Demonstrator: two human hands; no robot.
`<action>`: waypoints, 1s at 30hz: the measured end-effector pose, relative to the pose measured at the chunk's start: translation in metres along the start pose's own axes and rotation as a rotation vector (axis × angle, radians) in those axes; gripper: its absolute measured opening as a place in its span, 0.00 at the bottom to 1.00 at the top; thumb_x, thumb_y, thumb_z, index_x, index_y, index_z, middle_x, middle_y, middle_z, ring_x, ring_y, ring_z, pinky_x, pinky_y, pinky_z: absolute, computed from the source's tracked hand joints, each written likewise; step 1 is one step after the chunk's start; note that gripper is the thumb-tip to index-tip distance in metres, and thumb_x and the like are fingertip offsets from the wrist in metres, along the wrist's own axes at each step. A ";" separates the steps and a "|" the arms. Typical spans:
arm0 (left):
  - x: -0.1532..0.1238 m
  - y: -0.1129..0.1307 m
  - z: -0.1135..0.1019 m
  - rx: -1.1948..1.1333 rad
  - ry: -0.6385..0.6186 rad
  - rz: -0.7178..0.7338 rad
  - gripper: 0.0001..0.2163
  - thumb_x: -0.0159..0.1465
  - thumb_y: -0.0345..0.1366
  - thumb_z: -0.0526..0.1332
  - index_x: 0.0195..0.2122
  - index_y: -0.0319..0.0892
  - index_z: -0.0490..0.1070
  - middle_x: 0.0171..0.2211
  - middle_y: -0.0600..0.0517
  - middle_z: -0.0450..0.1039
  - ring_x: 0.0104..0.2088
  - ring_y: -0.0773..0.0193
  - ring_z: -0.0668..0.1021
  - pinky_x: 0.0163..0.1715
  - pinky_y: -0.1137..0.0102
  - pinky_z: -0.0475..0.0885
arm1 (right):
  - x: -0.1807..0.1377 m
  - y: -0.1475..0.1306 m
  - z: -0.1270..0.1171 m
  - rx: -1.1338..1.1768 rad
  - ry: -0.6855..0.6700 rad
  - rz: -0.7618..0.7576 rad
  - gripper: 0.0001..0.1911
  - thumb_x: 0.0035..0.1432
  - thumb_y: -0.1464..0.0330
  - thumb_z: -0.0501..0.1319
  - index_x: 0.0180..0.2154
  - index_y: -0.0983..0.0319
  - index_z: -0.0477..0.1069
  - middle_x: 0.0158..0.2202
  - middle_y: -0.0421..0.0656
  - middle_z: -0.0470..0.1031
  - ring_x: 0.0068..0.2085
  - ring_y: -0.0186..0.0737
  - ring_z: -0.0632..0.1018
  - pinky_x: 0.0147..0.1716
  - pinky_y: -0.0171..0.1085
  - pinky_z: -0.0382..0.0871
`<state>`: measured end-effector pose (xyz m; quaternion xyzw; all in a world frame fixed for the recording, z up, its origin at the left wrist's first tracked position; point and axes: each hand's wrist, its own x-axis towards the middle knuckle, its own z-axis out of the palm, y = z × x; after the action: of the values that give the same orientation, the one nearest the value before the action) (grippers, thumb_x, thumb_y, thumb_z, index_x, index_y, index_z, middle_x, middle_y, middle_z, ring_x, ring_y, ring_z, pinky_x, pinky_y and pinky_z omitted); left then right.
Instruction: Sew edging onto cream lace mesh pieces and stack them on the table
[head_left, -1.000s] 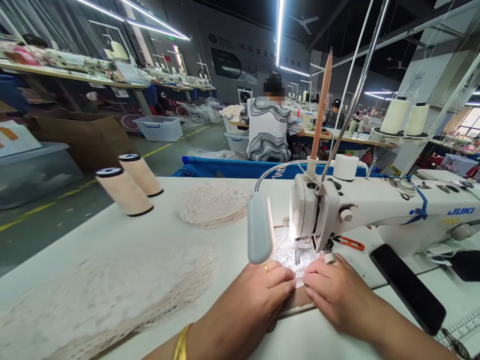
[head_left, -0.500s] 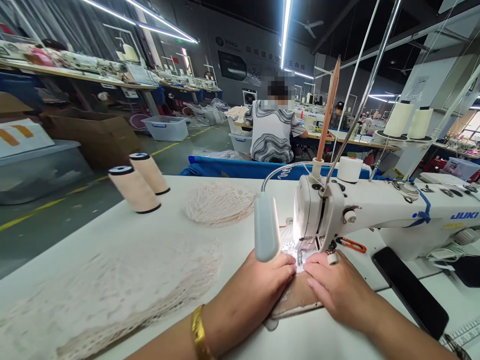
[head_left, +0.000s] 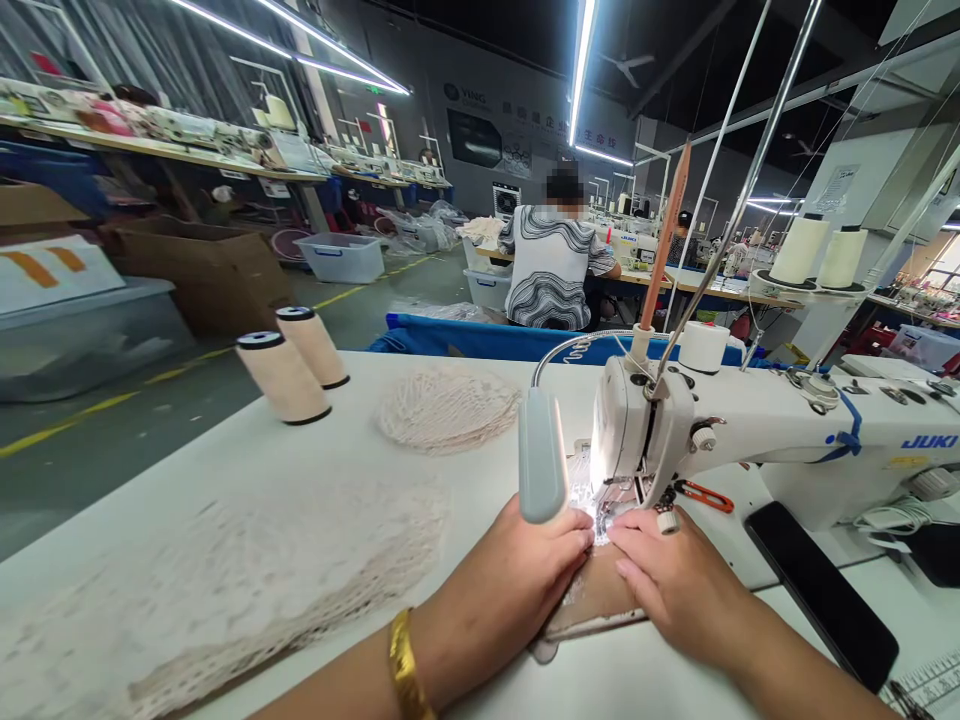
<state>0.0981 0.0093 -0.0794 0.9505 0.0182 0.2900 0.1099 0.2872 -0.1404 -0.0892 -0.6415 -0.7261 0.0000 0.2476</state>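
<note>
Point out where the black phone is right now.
In the head view, the black phone lies at lower right, just right of the right hand, on the near side of the sewing machine.

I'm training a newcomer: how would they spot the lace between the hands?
Find the white sewing machine. Under its head, by the left hand and right hand, lies the lace; it's brightly lit, unlike the round pile and larger pile leftward.

A white table (head_left: pixel 480 485) is bearing a sewing machine (head_left: pixel 757 415); two peach thread cones (head_left: pixel 283 382) are standing near the table's left edge; a round lace stack (head_left: pixel 448 410) is lying beyond a larger lace pile (head_left: pixel 262 570); a black phone (head_left: pixel 821 592) is lying at the right.
</note>
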 end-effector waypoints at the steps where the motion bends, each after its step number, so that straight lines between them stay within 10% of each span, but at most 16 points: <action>1: 0.000 0.000 0.000 -0.007 0.006 0.001 0.14 0.76 0.27 0.55 0.45 0.46 0.81 0.38 0.49 0.83 0.40 0.55 0.83 0.47 0.60 0.78 | 0.000 0.000 0.000 0.000 0.001 0.000 0.12 0.69 0.77 0.59 0.50 0.60 0.77 0.50 0.47 0.81 0.44 0.48 0.76 0.43 0.43 0.72; 12: -0.007 -0.006 -0.001 0.063 -0.028 -0.154 0.10 0.72 0.31 0.62 0.52 0.45 0.77 0.50 0.44 0.82 0.48 0.48 0.82 0.47 0.57 0.78 | 0.000 0.004 -0.002 -0.050 0.042 0.026 0.15 0.68 0.75 0.62 0.53 0.59 0.78 0.56 0.49 0.82 0.51 0.52 0.80 0.49 0.46 0.77; 17: -0.003 0.004 -0.017 -0.028 -0.082 -0.117 0.15 0.73 0.36 0.62 0.27 0.45 0.72 0.28 0.51 0.74 0.30 0.57 0.76 0.32 0.65 0.70 | -0.001 0.003 -0.003 -0.038 0.168 -0.093 0.12 0.73 0.75 0.57 0.50 0.58 0.77 0.47 0.48 0.84 0.44 0.49 0.79 0.46 0.45 0.75; 21: 0.002 0.005 -0.022 -0.064 0.010 -0.085 0.12 0.75 0.34 0.57 0.33 0.46 0.75 0.34 0.50 0.77 0.34 0.56 0.77 0.36 0.65 0.72 | -0.001 -0.004 -0.001 0.086 0.031 -0.222 0.11 0.71 0.76 0.57 0.47 0.57 0.75 0.48 0.45 0.83 0.47 0.46 0.79 0.49 0.43 0.73; 30: -0.007 0.012 -0.019 -0.070 -0.208 -0.102 0.15 0.74 0.31 0.54 0.31 0.45 0.74 0.33 0.50 0.76 0.32 0.57 0.76 0.33 0.64 0.68 | -0.004 0.029 -0.014 -0.195 0.083 0.007 0.14 0.57 0.84 0.58 0.32 0.58 0.71 0.36 0.44 0.77 0.42 0.48 0.75 0.43 0.44 0.69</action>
<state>0.0814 0.0007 -0.0656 0.9689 0.0449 0.1843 0.1590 0.3201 -0.1433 -0.0872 -0.6645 -0.7095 -0.0966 0.2139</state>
